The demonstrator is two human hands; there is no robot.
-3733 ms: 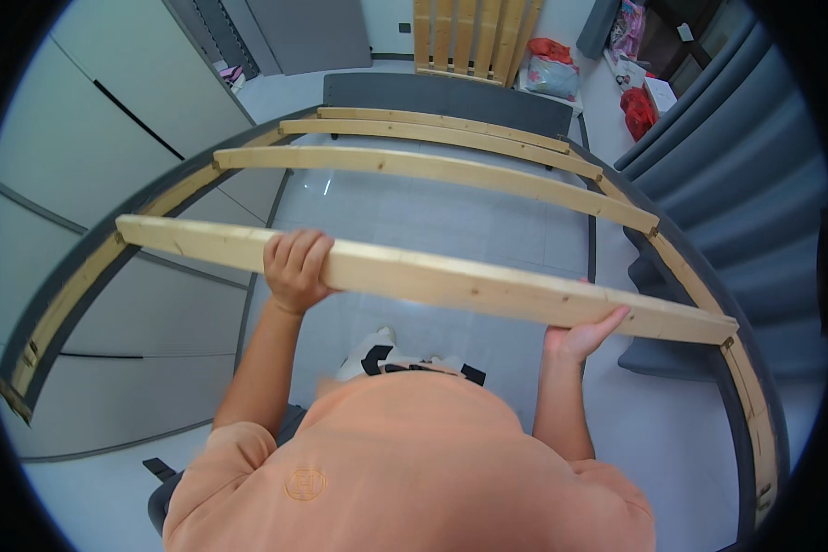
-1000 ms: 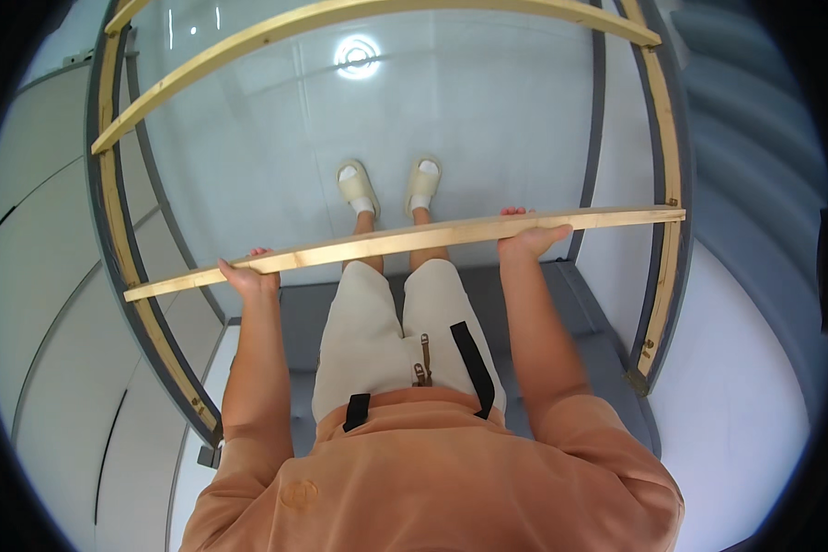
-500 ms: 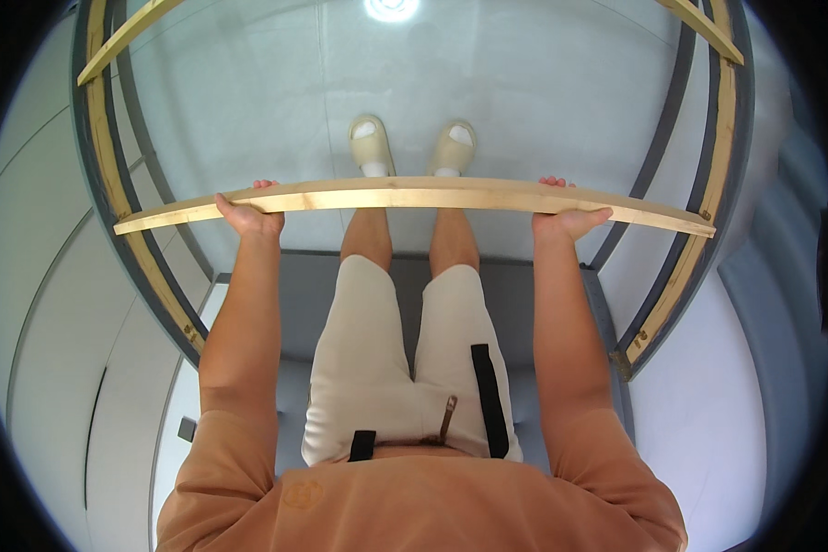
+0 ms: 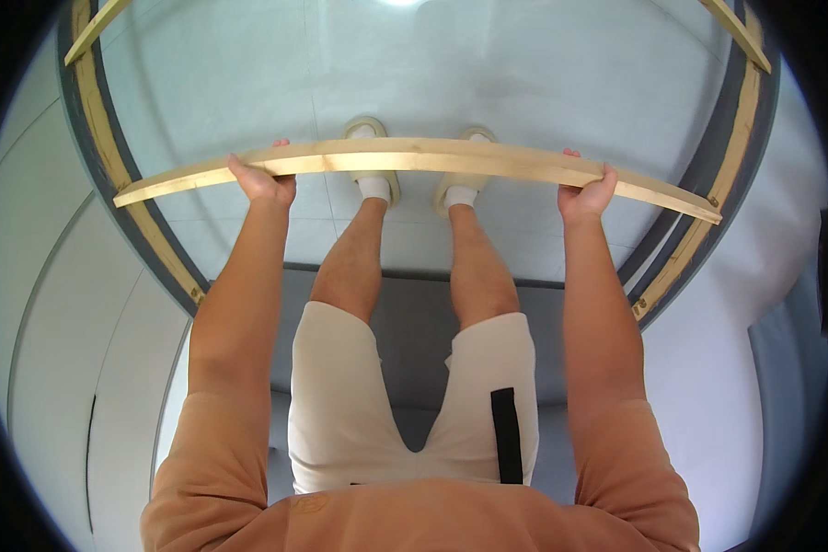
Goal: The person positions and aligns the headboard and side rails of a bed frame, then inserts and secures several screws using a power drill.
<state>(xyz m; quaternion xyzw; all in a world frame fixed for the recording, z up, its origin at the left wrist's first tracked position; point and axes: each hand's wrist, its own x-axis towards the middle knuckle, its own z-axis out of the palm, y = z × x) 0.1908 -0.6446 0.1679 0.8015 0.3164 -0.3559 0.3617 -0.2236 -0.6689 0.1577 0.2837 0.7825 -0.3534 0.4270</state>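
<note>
Slat (image 4: 419,156) shifted over slippers (image 4: 365,123) in view, fingers of left hand (image 4: 265,182) and right hand (image 4: 587,193) clasping it; likely positioning, next needs ends squared on side rails (image 4: 109,152).

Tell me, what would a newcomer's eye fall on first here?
Probably the long pale wooden slat crossing the picture, gripped by the left hand and right hand, with fingers showing beyond its far edge. Next come the curved-looking left rail and right rail, framing both sides. Lower down, a black strip stands out on the white shorts.
</note>
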